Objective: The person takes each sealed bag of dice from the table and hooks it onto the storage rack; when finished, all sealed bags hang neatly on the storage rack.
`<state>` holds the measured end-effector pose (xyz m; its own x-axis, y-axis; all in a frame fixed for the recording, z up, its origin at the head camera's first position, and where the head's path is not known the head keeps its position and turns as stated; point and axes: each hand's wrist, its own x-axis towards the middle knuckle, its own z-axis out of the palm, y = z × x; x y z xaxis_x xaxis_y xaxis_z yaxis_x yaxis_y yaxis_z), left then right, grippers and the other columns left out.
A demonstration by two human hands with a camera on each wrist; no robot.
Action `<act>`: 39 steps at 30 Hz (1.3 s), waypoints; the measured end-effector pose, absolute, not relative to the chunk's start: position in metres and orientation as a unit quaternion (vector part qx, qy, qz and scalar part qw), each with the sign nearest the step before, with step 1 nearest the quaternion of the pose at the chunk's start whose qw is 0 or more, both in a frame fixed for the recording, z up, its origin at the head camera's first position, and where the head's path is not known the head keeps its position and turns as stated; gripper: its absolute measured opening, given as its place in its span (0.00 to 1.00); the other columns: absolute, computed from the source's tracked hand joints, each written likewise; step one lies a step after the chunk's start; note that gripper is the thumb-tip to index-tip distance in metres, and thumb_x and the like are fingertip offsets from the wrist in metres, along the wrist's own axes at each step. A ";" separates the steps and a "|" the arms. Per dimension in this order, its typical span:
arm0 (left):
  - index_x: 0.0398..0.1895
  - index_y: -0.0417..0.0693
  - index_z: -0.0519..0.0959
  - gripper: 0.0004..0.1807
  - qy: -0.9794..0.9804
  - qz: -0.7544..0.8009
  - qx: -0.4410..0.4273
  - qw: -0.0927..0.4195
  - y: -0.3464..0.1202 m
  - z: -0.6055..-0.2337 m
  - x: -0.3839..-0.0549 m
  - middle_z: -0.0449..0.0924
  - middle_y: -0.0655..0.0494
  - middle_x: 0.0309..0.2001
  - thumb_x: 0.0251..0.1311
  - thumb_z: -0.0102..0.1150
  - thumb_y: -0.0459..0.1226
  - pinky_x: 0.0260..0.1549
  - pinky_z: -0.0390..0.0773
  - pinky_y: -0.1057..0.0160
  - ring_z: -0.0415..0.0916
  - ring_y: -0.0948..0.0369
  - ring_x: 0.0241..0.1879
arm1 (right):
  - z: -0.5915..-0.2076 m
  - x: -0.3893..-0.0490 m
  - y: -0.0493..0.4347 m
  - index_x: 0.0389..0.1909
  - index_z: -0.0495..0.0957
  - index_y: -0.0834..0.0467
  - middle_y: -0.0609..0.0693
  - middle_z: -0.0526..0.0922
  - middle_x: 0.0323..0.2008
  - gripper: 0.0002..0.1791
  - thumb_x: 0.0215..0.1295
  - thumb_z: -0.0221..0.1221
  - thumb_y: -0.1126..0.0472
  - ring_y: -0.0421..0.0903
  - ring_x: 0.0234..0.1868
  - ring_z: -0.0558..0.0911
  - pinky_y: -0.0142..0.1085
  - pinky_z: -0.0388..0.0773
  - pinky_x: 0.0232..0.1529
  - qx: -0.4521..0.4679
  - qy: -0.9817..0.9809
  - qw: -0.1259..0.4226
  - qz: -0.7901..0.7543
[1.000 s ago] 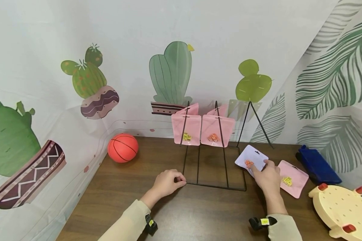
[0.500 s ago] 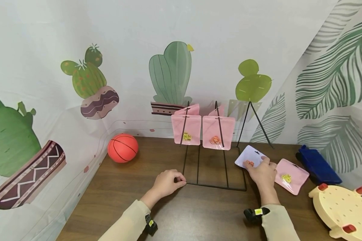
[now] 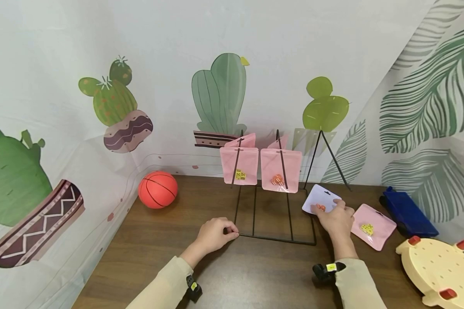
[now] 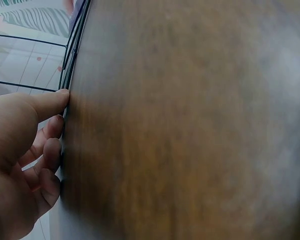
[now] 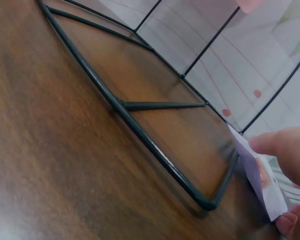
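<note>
My left hand [image 3: 215,234] pinches the front left corner of a black wire display rack [image 3: 276,239]; in the left wrist view its thumb and fingertips [image 4: 62,95] meet at the rod. My right hand [image 3: 336,221] pinches a small pale lavender pouch [image 3: 318,195] with orange dice inside, beside the rack's right side. The right wrist view has this pouch [image 5: 255,172] tilted, near the rack's base corner. Two front pink pouches hang from the rack's prongs, one with yellow dice [image 3: 239,165], the other with orange dice [image 3: 280,169]. More pink pouches hang behind them.
A pink pouch with yellow dice [image 3: 373,227] lies right of my right hand. Farther right are a blue case [image 3: 409,212] and a cream, dotted round piece with red pegs [image 3: 442,266]. A red toy basketball [image 3: 157,189] sits at the back left. A patterned cloth hangs behind.
My right hand has shifted left and now pinches the lavender pouch. The pink pouch beside it has turned slightly. The hanging orange-dice pouch has swung a little. The left hand stays put.
</note>
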<state>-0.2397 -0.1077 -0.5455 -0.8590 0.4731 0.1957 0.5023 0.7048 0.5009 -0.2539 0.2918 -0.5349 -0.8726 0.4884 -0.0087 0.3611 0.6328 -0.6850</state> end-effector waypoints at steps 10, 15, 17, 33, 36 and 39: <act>0.34 0.66 0.88 0.02 -0.923 -0.279 -0.265 0.023 -0.108 -0.546 -0.240 0.75 0.77 0.29 0.61 0.74 0.47 0.27 0.71 0.64 0.73 0.71 0.29 | -0.534 -0.260 0.287 0.69 0.59 0.71 0.84 0.56 0.62 0.50 0.57 0.72 0.45 0.84 0.63 0.58 0.67 0.61 0.57 -0.241 -0.898 0.100 0.354; 0.34 0.66 0.89 0.03 -0.923 -0.277 -0.265 0.023 -0.108 -0.546 -0.240 0.75 0.77 0.29 0.62 0.73 0.49 0.28 0.71 0.64 0.73 0.71 0.29 | -0.533 -0.261 0.288 0.70 0.59 0.69 0.83 0.54 0.64 0.50 0.55 0.74 0.50 0.84 0.63 0.59 0.68 0.62 0.57 -0.240 -0.893 0.100 0.366; 0.34 0.65 0.89 0.04 -0.923 -0.278 -0.264 0.023 -0.108 -0.546 -0.240 0.75 0.77 0.29 0.62 0.73 0.49 0.28 0.71 0.64 0.73 0.71 0.29 | -0.533 -0.261 0.288 0.71 0.58 0.69 0.83 0.53 0.65 0.51 0.55 0.75 0.51 0.84 0.62 0.60 0.67 0.63 0.57 -0.239 -0.891 0.101 0.373; 0.34 0.64 0.89 0.04 -0.922 -0.278 -0.267 0.023 -0.109 -0.546 -0.241 0.75 0.77 0.29 0.62 0.74 0.49 0.28 0.71 0.64 0.73 0.71 0.29 | -0.532 -0.245 0.299 0.81 0.43 0.62 0.78 0.65 0.67 0.62 0.55 0.75 0.57 0.74 0.64 0.68 0.65 0.65 0.61 -0.215 -0.873 0.096 0.426; 0.35 0.63 0.89 0.05 -0.922 -0.279 -0.267 0.020 -0.109 -0.545 -0.241 0.75 0.77 0.29 0.62 0.73 0.49 0.27 0.71 0.64 0.72 0.71 0.29 | -0.532 -0.240 0.302 0.82 0.41 0.60 0.78 0.67 0.66 0.63 0.56 0.76 0.57 0.73 0.62 0.71 0.64 0.68 0.57 -0.199 -0.870 0.101 0.440; 0.35 0.63 0.89 0.06 -0.922 -0.280 -0.267 0.018 -0.109 -0.545 -0.241 0.75 0.77 0.29 0.62 0.73 0.50 0.27 0.71 0.64 0.72 0.71 0.28 | -0.532 -0.236 0.304 0.82 0.40 0.60 0.77 0.69 0.63 0.64 0.56 0.77 0.58 0.70 0.57 0.74 0.59 0.73 0.51 -0.182 -0.865 0.106 0.456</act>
